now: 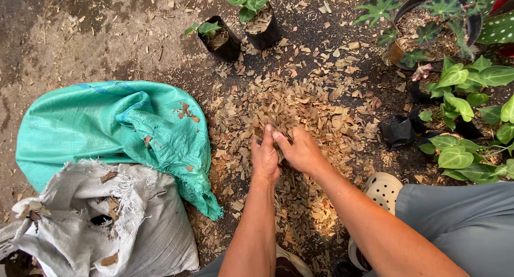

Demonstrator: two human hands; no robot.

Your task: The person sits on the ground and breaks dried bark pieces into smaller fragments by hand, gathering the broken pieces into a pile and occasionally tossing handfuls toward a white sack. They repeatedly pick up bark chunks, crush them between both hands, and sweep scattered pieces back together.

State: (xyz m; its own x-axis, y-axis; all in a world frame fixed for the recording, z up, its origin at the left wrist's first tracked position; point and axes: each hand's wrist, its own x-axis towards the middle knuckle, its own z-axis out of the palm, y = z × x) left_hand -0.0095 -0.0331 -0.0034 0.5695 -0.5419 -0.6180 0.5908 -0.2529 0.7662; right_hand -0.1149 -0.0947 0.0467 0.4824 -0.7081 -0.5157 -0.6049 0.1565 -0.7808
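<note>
A heap of dry brown leaf bits and wood chips (300,111) lies spread on the dark soil ahead of me. Both my hands reach into its near side, close together. My left hand (264,157) has its fingers curled down into the chips. My right hand (300,148) presses beside it, fingers closed around a clump of the dry leaves. The fingertips of both hands are buried in the litter.
A green woven sack (107,127) and a frayed white sack (101,223) lie at the left. Two small black nursery bags with seedlings (246,28) stand beyond the heap. Potted leafy plants (460,84) and an empty black bag (396,131) crowd the right. My sandal (383,188) rests near.
</note>
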